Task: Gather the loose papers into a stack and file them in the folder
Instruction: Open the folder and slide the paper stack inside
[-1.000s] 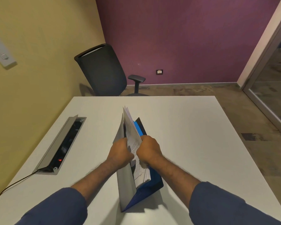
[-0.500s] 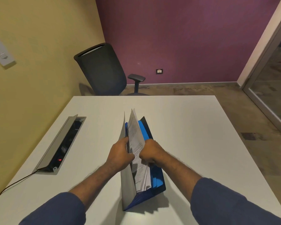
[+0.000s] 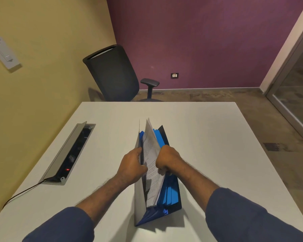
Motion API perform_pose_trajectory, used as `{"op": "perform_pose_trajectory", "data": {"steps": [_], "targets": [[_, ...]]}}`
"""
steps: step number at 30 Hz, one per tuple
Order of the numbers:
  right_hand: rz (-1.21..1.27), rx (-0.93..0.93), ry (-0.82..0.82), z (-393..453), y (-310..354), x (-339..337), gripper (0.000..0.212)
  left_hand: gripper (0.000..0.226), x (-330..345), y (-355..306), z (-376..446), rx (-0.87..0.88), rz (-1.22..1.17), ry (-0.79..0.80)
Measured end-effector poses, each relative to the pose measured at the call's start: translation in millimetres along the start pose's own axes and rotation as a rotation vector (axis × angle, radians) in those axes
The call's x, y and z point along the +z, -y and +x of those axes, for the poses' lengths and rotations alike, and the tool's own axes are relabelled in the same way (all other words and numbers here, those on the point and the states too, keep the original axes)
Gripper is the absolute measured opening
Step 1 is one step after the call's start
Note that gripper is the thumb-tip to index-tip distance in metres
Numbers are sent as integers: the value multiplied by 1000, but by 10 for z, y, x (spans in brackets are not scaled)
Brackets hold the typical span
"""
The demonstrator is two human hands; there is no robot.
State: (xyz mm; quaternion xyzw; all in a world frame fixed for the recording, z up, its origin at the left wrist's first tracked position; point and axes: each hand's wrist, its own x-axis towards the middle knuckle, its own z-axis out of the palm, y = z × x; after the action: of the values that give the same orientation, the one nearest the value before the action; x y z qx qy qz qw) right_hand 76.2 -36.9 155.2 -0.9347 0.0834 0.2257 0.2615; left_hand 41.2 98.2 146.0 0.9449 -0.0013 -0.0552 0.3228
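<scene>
A blue expanding folder (image 3: 171,194) with a grey front cover stands upright on the white table (image 3: 208,140), its top spread wide. A stack of printed white papers (image 3: 151,154) sits on edge inside one pocket, its upper part sticking out above the dividers. My left hand (image 3: 131,166) grips the grey cover and pulls it leftward. On the right side of the papers, my right hand (image 3: 166,159) is closed around the stack, pressing it down into the folder. The lower edge of the papers is hidden inside.
An open cable box (image 3: 68,152) with a raised grey lid and a red light is sunk into the table at left, a black cord running from it. A black office chair (image 3: 115,74) stands beyond the far edge. A glass door (image 3: 297,88) is at right.
The folder has spread wider and shifted slightly right, showing more blue dividers. The paper stack has slid deeper into its pocket, both hands staying on it.
</scene>
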Motion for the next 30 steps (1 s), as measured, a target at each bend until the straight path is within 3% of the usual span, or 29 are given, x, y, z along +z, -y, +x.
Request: {"op": "perform_pose_trajectory", "data": {"steps": [5, 11, 15, 18, 26, 30], "targets": [[-11, 38, 51, 20, -11, 101, 44, 58, 87, -31, -34, 16, -11, 37], [141, 17, -169, 21, -134, 424, 70, 58, 151, -7, -26, -9, -39, -7], [244, -4, -266, 68, -170, 379, 31, 60, 146, 63, -2, -18, -41, -10], [236, -50, -298, 96, -123, 308, 16, 60, 131, 60, 30, -21, -29, -24], [168, -42, -303, 144, -127, 503, 13, 58, 183, 19, 64, 1, -49, -22], [287, 6, -357, 155, -152, 577, 13, 60, 235, -5, 76, -18, -65, -50]]}}
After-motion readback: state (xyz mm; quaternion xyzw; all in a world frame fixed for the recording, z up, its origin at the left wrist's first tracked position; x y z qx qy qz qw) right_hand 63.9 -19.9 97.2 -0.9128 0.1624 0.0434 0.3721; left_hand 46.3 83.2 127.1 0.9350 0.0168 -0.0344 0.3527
